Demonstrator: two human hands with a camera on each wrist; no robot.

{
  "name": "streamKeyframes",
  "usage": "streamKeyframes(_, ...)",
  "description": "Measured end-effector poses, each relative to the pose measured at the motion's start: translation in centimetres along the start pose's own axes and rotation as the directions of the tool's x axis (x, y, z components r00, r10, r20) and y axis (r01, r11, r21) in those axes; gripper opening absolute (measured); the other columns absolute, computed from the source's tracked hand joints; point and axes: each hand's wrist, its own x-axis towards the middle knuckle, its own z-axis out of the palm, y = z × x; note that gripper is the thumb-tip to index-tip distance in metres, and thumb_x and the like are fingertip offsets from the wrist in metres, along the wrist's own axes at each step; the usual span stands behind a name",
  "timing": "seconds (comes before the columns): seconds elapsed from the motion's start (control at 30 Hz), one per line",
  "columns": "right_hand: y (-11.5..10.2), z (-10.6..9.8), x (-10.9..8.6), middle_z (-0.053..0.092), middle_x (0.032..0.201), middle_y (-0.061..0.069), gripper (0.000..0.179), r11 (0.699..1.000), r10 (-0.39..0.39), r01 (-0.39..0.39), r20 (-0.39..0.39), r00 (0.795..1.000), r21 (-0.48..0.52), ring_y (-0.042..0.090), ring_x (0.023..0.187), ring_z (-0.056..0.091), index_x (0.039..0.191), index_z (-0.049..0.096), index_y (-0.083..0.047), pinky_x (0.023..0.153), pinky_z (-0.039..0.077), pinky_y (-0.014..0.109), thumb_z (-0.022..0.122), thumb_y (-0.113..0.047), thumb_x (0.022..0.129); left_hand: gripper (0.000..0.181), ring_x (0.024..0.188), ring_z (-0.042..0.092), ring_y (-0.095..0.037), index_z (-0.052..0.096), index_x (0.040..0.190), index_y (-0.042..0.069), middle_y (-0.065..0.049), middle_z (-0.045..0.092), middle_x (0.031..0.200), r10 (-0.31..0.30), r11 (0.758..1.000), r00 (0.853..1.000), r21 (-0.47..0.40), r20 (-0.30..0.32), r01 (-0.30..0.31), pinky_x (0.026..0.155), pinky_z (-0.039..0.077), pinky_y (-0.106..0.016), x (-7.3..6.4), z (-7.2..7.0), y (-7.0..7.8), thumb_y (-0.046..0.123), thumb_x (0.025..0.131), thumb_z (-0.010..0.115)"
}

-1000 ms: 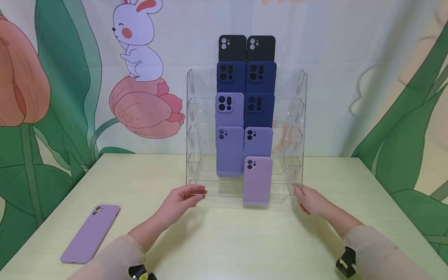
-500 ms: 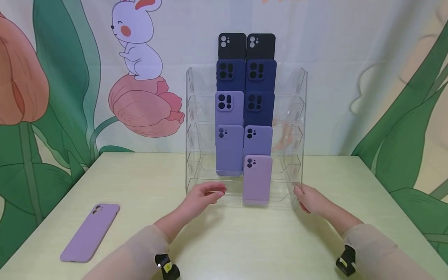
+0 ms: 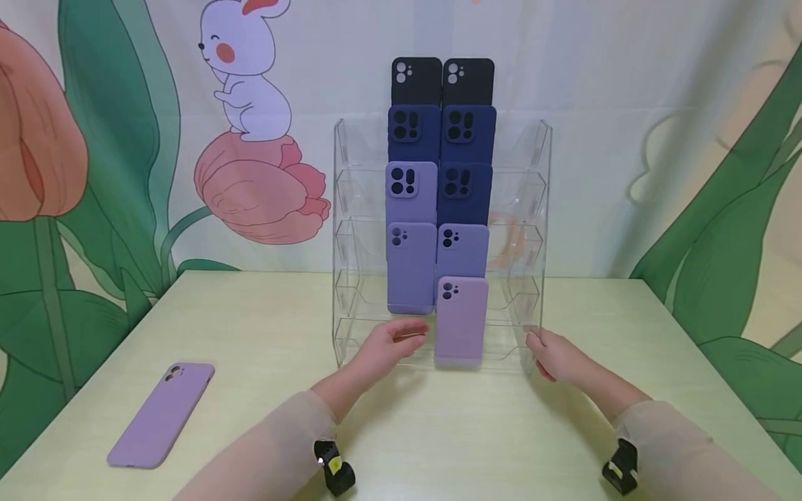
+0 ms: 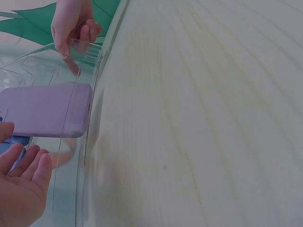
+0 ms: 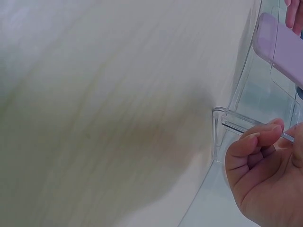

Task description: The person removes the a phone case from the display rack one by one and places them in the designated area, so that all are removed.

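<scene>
A clear acrylic tiered rack (image 3: 528, 268) stands on the table, bearing phone cases in two columns. On its lowest tier, right of the middle, leans a pinkish-lilac phone case (image 3: 461, 323). My left hand (image 3: 387, 350) hovers at the front of that tier, just left of this case, fingers relaxed and holding nothing; the left wrist view shows the fingers (image 4: 33, 163) slightly spread beside it. With curled fingers and thumb, my right hand (image 3: 556, 356) grips the rack's lower right side panel, seen closer in the right wrist view.
Another pinkish-lilac phone case (image 3: 161, 417) lies flat on the table's left side. Higher tiers hold purple cases (image 3: 411, 268), navy cases (image 3: 465, 198) and, at the top, black cases (image 3: 416, 82). A printed curtain (image 3: 601, 139) hangs behind the table (image 3: 476, 438).
My left hand has moved right along the rack's front, from its left corner to beside the lowest case. The right hand keeps its grip in the same place.
</scene>
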Motion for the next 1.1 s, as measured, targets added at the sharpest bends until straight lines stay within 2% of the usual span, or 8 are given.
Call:
streamKeyframes(0.3,0.4,0.2,0.2,0.036,0.044,-0.003,0.050,1.000,0.000,-0.001,0.008,1.000,0.011,0.009,0.037,0.030,0.135,0.026,0.020,0.042,0.031,0.027,0.024,-0.016,0.101,0.038,0.109,0.058,-0.033,0.051,0.125,-0.010,-0.023,0.059,0.117,0.038,0.999,0.999,0.038,-0.031,-0.037,0.089,0.047,-0.034,0.9,1.7,-0.2,0.003,0.090,0.059)
streamKeyframes(0.4,0.4,0.2,0.2,0.036,0.044,-0.003,0.049,1.000,0.000,0.000,0.002,1.000,0.013,0.010,0.037,0.030,0.135,0.026,0.020,0.042,0.030,0.027,0.024,-0.016,0.101,0.038,0.106,0.059,-0.033,0.053,0.123,-0.008,-0.022,0.061,0.113,0.033,0.998,0.997,0.063,-0.076,-0.028,0.087,0.049,-0.035,1.3,2.1,-0.2,0.005,0.089,0.062)
streamKeyframes(0.57,0.1,0.1,0.2,0.037,0.044,-0.002,0.049,1.000,-0.004,0.004,0.002,1.000,0.014,0.010,0.037,0.031,0.136,0.025,0.019,0.042,0.032,0.028,0.025,-0.015,0.101,0.028,0.097,0.062,-0.028,0.062,0.112,-0.005,-0.016,0.065,0.103,0.034,0.992,0.990,0.125,-0.139,-0.017,0.080,0.051,-0.031,1.7,2.5,-0.1,0.006,0.087,0.065)
streamKeyframes(0.67,0.0,0.1,0.2,0.038,0.045,-0.002,0.049,1.000,-0.002,0.002,0.000,1.000,0.012,0.011,0.037,0.032,0.136,0.025,0.019,0.043,0.033,0.028,0.025,-0.016,0.101,0.022,0.092,0.063,-0.026,0.065,0.106,-0.005,-0.015,0.066,0.100,0.042,0.990,0.991,0.141,-0.129,-0.023,0.076,0.052,-0.029,1.8,2.6,0.0,0.006,0.087,0.064)
streamKeyframes(0.83,0.0,0.1,0.1,0.038,0.045,-0.002,0.049,1.000,0.009,-0.009,0.002,1.000,0.004,0.011,0.038,0.032,0.136,0.026,0.018,0.044,0.033,0.029,0.025,-0.016,0.101,0.017,0.087,0.063,-0.020,0.066,0.103,-0.003,-0.012,0.067,0.099,0.048,0.986,0.996,0.161,-0.077,-0.035,0.072,0.052,-0.028,1.9,2.7,0.2,0.006,0.089,0.062)
streamKeyframes(1.1,0.2,0.1,0.1,0.038,0.045,-0.002,0.050,1.000,0.009,-0.009,0.008,1.000,0.017,0.011,0.038,0.033,0.137,0.025,0.017,0.044,0.033,0.029,0.025,-0.017,0.102,0.015,0.082,0.058,-0.017,0.063,0.103,-0.003,-0.012,0.066,0.095,0.034,0.997,0.997,0.078,-0.071,-0.029,0.073,0.053,-0.031,2.3,2.6,0.2,0.006,0.091,0.059)
